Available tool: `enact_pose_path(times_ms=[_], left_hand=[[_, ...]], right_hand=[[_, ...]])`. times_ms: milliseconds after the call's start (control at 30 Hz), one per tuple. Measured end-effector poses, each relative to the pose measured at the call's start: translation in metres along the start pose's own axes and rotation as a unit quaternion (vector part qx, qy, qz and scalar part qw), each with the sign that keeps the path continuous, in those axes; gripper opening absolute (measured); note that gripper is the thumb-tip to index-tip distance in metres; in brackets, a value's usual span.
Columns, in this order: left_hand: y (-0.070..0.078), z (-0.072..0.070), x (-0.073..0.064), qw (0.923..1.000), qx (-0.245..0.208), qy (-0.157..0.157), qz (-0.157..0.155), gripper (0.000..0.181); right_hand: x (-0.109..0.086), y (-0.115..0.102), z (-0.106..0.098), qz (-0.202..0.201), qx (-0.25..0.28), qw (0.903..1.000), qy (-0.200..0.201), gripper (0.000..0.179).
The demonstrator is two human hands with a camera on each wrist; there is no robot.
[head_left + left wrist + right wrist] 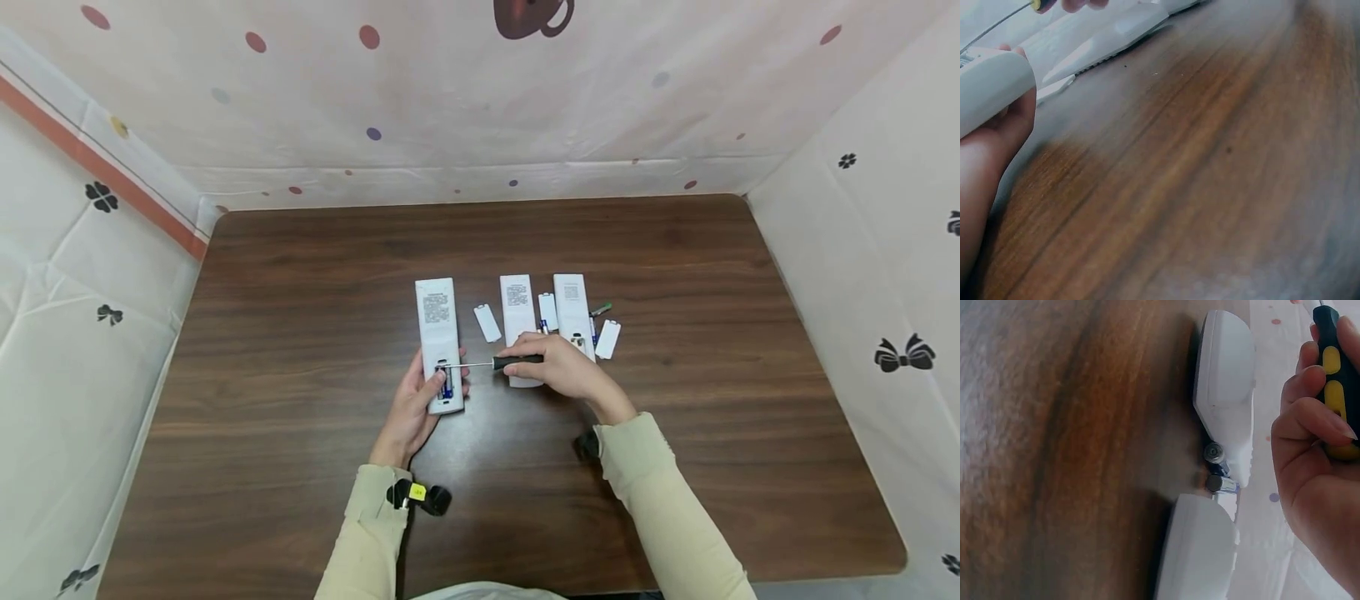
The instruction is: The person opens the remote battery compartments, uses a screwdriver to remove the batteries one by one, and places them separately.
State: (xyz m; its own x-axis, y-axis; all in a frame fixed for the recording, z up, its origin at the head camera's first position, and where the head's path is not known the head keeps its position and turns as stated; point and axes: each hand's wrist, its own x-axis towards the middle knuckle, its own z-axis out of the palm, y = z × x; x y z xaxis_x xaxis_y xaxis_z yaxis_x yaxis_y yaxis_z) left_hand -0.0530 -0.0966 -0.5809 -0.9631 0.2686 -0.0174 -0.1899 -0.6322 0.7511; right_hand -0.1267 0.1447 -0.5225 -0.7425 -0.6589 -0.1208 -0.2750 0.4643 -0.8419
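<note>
My left hand (pixel 407 408) grips a white remote control (pixel 438 333), back side up, with its battery compartment uncovered. Blue batteries (pixel 447 387) lie inside that compartment, and the left thumb rests at its edge. A screwdriver (pixel 517 362) with a dark and yellow handle is held in my right hand (pixel 562 367), its fingers curled round the handle in the right wrist view. The thin shaft points left, and its tip is at the upper end of the compartment. Whether the tip touches a battery is too small to tell. In the left wrist view the remote's end (pixel 997 87) shows.
Two more white remotes lie face down to the right, a middle one (pixel 516 304) and a right one (pixel 572 304). Loose battery covers lie near them, one left (pixel 487 323), one between (pixel 548 311), one right (pixel 608 340). Loose batteries (pixel 1214 453) and a small green-ended item (pixel 602 309) lie alongside.
</note>
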Motion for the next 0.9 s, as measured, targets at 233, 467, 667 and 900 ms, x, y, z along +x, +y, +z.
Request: enact_pose_path(times_ms=[233, 467, 667, 900], left_hand=[[0.000, -0.001, 0.001, 0.9998, -0.011, -0.015, -0.007, 0.055], [0.000, 0.000, 0.000, 0.9992, -0.027, 0.025, 0.016, 0.059], [-0.001, -0.002, 0.000, 0.9969, -0.044, 0.051, 0.039, 0.061], [0.000, -0.002, 0.001, 0.9960, -0.058, 0.055, 0.039, 0.058]], right_hand=[[0.001, -0.007, 0.005, 0.013, 0.017, 0.9998, 0.001, 0.025], [-0.005, -0.014, 0.010, 0.037, -0.021, 0.9982, 0.043, 0.033], [-0.021, -0.029, 0.010, 0.034, -0.094, 0.9907, 0.093, 0.033], [-0.034, -0.051, 0.006, -0.045, -0.248, 0.9621, 0.103, 0.024]])
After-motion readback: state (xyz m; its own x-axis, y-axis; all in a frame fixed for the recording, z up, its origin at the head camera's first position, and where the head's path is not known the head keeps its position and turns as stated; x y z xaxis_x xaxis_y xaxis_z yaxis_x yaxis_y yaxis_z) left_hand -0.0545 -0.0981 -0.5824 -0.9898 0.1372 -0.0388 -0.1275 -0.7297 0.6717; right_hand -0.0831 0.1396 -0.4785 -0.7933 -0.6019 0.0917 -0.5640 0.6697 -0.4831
